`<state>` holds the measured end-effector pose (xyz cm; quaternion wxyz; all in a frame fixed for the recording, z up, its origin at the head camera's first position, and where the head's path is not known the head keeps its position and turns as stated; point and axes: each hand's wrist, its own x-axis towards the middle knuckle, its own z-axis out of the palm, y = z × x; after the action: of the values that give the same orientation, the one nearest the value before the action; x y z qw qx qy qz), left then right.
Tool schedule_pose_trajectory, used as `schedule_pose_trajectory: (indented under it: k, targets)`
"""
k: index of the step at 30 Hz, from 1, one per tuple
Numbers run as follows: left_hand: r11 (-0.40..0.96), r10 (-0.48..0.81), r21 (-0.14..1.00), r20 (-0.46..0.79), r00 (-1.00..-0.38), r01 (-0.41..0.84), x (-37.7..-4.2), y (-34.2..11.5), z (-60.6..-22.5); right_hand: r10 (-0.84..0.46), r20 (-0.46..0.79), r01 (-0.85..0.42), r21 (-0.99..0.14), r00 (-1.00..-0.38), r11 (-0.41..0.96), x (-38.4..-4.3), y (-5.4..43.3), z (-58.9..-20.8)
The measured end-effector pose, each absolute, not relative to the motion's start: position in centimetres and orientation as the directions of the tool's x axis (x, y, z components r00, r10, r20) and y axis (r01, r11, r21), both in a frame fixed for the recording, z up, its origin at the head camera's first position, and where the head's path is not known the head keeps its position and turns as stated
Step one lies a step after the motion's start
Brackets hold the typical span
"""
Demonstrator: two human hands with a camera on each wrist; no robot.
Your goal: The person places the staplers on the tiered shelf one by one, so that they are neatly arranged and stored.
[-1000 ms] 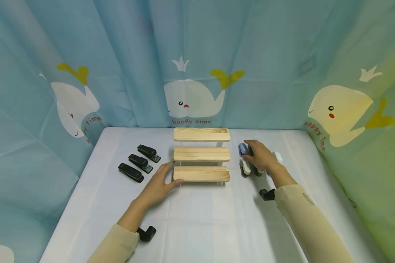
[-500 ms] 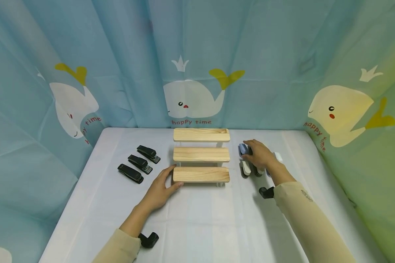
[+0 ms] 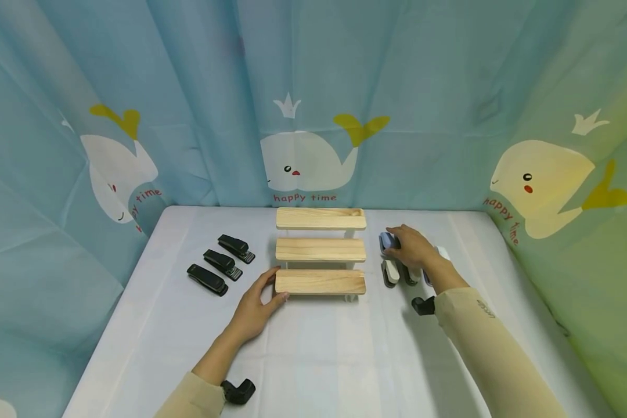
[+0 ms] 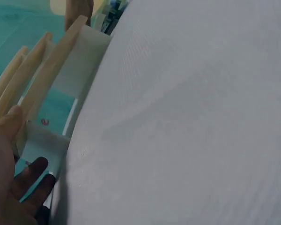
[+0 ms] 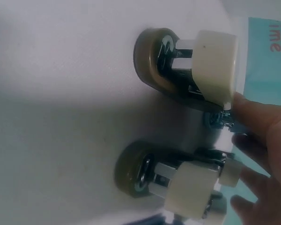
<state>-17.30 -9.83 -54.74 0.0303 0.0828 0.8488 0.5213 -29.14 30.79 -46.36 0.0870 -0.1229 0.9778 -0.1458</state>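
My left hand (image 3: 252,310) holds the left end of the lowest board of a three-step wooden display stand (image 3: 320,282). Its thumb lies along the board's front edge. In the left wrist view the fingers (image 4: 30,177) are beside the stand's pale support (image 4: 44,143). Among the staplers on the right, my right hand (image 3: 415,249) has thumb and index finger around a blue stapler (image 3: 386,241). The right wrist view shows two white-topped staplers (image 5: 214,65) in front of that hand (image 5: 274,143); they hide much of the fingertips' contact.
Several black staplers (image 3: 207,279) lie in a slanted row left of the stand. Other staplers, including a white one (image 3: 390,271), are close together under and around the right hand. Whale-print curtains (image 3: 308,162) border the white table (image 3: 313,360).
My left hand has slid slightly down and toward me along the stand's left end. The right hand keeps its place at the blue stapler. The head view has tilted up a little.
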Motion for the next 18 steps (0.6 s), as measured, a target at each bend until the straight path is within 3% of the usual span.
schedule_pose_trajectory:
  k: [10, 18]
  targets:
    - [0.454, 0.155, 0.873, 0.12, -0.981, 0.178, -17.2, -9.8, -55.7, -0.264, -0.156, -0.213, -0.284, -0.952, 0.935, -29.8, 30.7, -46.4]
    - [0.47, 0.142, 0.867, 0.113, -0.983, 0.168, -17.2, -9.8, -55.8, -0.286, -0.17, -0.235, -0.269, -0.943, 0.934, -30.4, 30.5, -46.4]
